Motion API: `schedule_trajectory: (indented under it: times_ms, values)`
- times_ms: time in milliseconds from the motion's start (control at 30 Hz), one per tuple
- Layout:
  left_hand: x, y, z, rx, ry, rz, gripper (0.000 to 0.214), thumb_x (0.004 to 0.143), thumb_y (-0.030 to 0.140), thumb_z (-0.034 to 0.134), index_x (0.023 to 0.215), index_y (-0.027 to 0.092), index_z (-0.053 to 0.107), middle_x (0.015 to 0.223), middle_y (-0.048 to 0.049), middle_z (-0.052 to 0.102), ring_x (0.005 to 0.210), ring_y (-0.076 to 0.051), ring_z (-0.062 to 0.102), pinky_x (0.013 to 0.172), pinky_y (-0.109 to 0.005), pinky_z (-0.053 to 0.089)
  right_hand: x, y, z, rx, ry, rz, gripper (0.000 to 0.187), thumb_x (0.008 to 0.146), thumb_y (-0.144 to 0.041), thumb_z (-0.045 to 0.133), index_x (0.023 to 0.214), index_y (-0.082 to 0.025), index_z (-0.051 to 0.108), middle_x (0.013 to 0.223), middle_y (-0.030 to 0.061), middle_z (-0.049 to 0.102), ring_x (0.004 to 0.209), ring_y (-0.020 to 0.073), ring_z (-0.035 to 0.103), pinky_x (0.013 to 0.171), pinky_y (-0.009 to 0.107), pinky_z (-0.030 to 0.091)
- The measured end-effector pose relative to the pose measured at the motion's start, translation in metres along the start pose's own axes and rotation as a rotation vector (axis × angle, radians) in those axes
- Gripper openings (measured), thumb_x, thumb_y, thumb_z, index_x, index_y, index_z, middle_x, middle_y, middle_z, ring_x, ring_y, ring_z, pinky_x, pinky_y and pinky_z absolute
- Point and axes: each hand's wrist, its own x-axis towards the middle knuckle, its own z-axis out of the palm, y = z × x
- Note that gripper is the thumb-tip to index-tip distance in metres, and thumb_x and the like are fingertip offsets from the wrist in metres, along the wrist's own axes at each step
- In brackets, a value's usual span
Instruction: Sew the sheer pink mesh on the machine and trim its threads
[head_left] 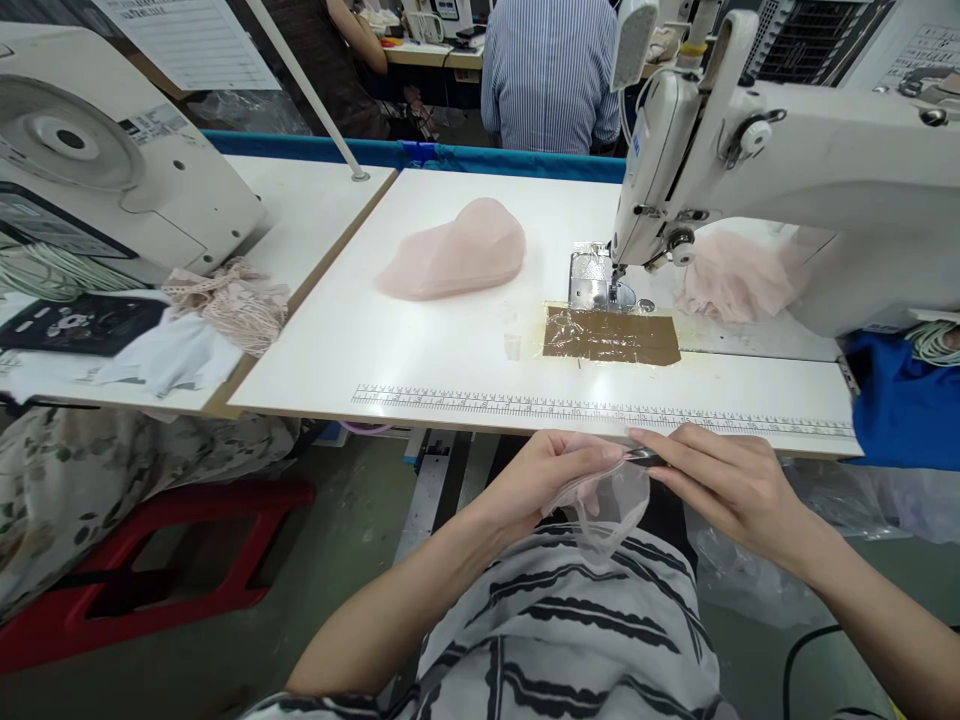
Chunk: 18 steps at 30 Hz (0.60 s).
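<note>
My left hand (pixel 551 470) is closed on a piece of sheer pale pink fabric (pixel 611 510), pinching its upper edge between thumb and fingers. The rest of the cloth hangs down over my lap. In my right hand (pixel 727 485) is a small pointed metal tool (pixel 643 456), its tip touching the edge of the fabric beside my left fingertips. Its kind is hard to make out, as my fingers cover most of it. Both hands are just in front of the table's near edge, below a printed ruler strip (pixel 525 405).
A sewing machine (pixel 675 190) stands at the right, with gathered pink fabric (pixel 739 275) under its arm. Folded pink fabric (pixel 457 250) lies on the white table (pixel 322 340). Another machine (pixel 97 160) and a bundle of cords (pixel 232 300) are left. Behind sits a person in stripes (pixel 551 75).
</note>
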Motion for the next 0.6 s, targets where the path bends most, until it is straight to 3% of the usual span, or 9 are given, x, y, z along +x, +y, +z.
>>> schedule_trajectory:
  times_ms: [600]
  values:
    - [-0.0018, 0.0005, 0.0001, 0.008, 0.001, -0.008, 0.028, 0.078, 0.042, 0.072, 0.083, 0.014, 0.075, 0.063, -0.0025, 0.061, 0.053, -0.006, 0.051, 0.051, -0.016, 0.044, 0.0025, -0.0020, -0.0009, -0.021, 0.006, -0.018, 0.044, 0.094, -0.016, 0.054, 0.137, -0.017, 0.046, 0.083, 0.0024, 0.058, 0.060, 0.0082, 0.049, 0.049, 0.022, 0.033]
